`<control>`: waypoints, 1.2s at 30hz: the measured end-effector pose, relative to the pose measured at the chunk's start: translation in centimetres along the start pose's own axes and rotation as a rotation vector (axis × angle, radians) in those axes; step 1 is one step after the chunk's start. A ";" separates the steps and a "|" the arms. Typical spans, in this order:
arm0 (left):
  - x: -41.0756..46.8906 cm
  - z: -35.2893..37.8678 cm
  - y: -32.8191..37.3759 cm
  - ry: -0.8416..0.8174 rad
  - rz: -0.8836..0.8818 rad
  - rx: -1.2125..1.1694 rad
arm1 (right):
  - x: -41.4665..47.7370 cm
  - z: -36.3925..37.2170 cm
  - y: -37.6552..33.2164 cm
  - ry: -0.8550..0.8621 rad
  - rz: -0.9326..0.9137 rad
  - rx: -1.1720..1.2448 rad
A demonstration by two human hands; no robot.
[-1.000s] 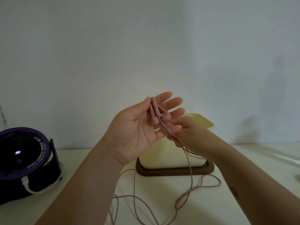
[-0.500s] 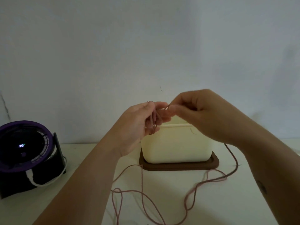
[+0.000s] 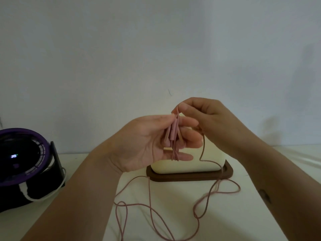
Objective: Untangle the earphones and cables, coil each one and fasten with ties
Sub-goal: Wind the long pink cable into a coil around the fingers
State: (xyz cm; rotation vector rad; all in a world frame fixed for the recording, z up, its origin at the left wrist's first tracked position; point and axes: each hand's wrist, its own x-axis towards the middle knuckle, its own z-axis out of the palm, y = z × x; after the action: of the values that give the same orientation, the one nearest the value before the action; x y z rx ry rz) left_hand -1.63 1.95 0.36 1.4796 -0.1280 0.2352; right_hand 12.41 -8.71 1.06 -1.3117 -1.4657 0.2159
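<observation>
A: Head view, centre of the frame: the left hand [image 3: 147,145] is palm-up with its fingers [image 3: 188,122] curled loosely round a bundle of pink earphones [image 3: 173,134], the stems and short loops lying across the fingers

B: And the other hand?

A: The right hand [image 3: 206,119] sits just above and right of it, thumb and forefinger pinched on the pink cord at the top of the bundle. So both hands are grasping the same earphones

B: Where does the rest of the cord go?

A: It drops from the right hand, runs down in front of the cream container [image 3: 213,160] on its brown base [image 3: 225,173], then lies in loose loops on the white table [image 3: 173,197] across the lower middle of the frame. That slack cord [image 3: 149,206] looks uncoiled as yet

B: So the step is winding?

A: I judge so: wrapping cord round the left fingers. To do it well, keep each turn lying beside the last, hold light, even tension with the right pinch, and let the table slack feed freely so the crossings at lower centre don't pull into a knot

B: Anything else about?

A: A purple-rimmed fan [image 3: 20,164] at the left edge, well apart from the cord. I see no tie in the frame
</observation>
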 end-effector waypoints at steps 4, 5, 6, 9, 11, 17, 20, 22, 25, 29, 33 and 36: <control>0.2 -0.3 0.2 -0.117 0.087 -0.304 | -0.4 0.9 0.9 -0.158 0.116 0.126; 0.3 -0.1 0.2 -0.047 0.108 -0.328 | -0.4 1.2 1.1 -0.159 0.154 0.135; 0.5 0.1 0.1 0.036 0.129 -0.337 | -0.5 1.4 1.4 -0.156 0.194 0.139; 0.9 0.6 0.1 0.216 0.184 -0.362 | -0.6 1.5 1.7 -0.239 0.244 0.000; 1.2 0.6 0.0 0.285 0.205 -0.373 | -0.8 1.7 1.4 -0.312 0.268 -0.079; 1.6 0.7 -0.4 0.459 0.215 -0.115 | -0.8 1.1 -0.2 -0.381 0.255 -0.471; 1.5 0.5 -0.9 0.513 0.175 0.219 | -0.9 0.4 -1.2 -0.326 0.192 -0.576; 1.4 0.5 -1.1 0.513 0.135 0.417 | -0.9 0.2 -1.7 -0.254 0.149 -0.597; 1.3 0.6 -1.3 0.493 0.105 0.640 | -0.9 -0.2 -2.1 -0.143 0.114 -0.612; 0.8 0.8 -1.1 0.420 0.050 0.710 | -0.7 -0.8 -2.3 -0.046 0.069 -0.492; 0.5 0.7 -0.9 0.333 -0.028 0.697 | -0.5 -0.9 -1.4 -0.005 0.077 -0.315; 0.2 0.4 -0.9 0.266 -0.131 0.675 | -0.3 -0.8 -0.6 -0.007 0.086 -0.229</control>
State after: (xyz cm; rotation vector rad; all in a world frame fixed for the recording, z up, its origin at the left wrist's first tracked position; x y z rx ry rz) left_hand -1.22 1.49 -0.42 2.0980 0.2910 0.3895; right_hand 12.65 -9.58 1.59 -1.5614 -1.4730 0.1109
